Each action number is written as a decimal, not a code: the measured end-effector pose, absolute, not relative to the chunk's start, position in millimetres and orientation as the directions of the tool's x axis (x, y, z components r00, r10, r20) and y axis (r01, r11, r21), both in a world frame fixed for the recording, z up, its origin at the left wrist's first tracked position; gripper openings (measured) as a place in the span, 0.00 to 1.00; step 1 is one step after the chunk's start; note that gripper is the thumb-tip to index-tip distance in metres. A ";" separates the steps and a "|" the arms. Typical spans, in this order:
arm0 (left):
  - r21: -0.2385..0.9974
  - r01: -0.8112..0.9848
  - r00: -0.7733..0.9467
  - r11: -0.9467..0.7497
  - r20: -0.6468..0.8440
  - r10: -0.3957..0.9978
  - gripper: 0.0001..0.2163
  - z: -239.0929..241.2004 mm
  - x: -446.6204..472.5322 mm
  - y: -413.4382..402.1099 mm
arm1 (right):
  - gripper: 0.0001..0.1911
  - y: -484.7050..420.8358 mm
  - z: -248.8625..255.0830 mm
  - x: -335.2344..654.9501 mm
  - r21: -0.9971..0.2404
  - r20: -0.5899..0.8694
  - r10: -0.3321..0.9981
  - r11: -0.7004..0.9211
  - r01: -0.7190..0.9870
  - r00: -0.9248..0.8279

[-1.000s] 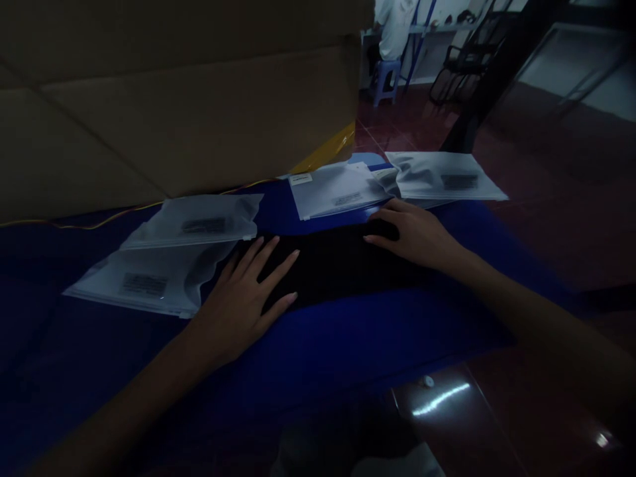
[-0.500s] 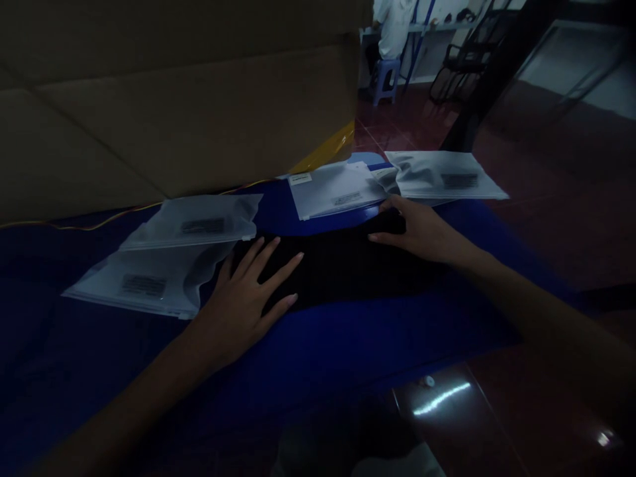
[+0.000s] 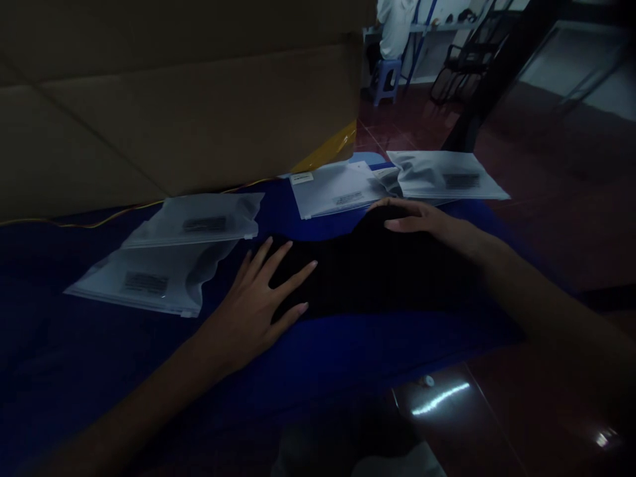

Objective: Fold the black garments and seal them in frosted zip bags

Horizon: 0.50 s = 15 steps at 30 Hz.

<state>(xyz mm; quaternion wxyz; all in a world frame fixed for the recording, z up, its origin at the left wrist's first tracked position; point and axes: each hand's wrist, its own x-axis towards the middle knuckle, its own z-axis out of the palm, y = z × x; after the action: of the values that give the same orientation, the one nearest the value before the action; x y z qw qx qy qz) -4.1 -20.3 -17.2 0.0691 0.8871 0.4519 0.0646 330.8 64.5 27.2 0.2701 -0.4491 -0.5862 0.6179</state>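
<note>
A black piece of cloth (image 3: 368, 271) lies on a blue sheet (image 3: 348, 344) on the floor. My left hand (image 3: 258, 298) rests flat on the cloth's left end, fingers spread. My right hand (image 3: 427, 222) is at the cloth's far right part, fingers curled over a raised fold of it; the cloth bulges up under that hand. Whether the fingers pinch the fabric is hard to make out in the dim light.
Two frosted plastic bags (image 3: 169, 258) lie left of the cloth, two more (image 3: 397, 182) behind it. A big cardboard box (image 3: 173, 99) stands at the back left with a yellow strap (image 3: 328, 149). Red tiled floor (image 3: 546, 218) lies to the right. A person sits on a blue stool (image 3: 385, 76) far back.
My right hand has lifted the cloth's far right part up and toward me, raising a fold. My left hand slid slightly right on the cloth.
</note>
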 end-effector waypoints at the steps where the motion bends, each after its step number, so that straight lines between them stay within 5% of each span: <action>1: 0.211 0.790 0.581 -0.576 0.044 0.813 0.28 -15.9 -1.6 -22.1 | 0.22 63.9 27.6 329.3 -0.973 -0.215 0.858 -0.150 0.173 -0.467; 9: 0.594 0.648 0.566 -0.476 0.042 0.823 0.41 2.2 6.2 -32.9 | 0.30 46.0 22.6 306.6 -0.989 -0.080 0.872 -0.010 0.146 -0.483; 15: 0.628 0.600 0.537 -0.495 0.143 0.831 0.45 2.0 5.1 -30.8 | 0.39 30.7 6.0 288.4 -0.997 0.058 0.736 0.079 0.001 -0.675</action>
<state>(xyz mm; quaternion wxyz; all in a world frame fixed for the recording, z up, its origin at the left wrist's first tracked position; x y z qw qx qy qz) 5.1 -30.8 2.0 0.2630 0.8362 0.4280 0.2199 288.4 30.7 6.0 0.2960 -0.2740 -0.6722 0.6209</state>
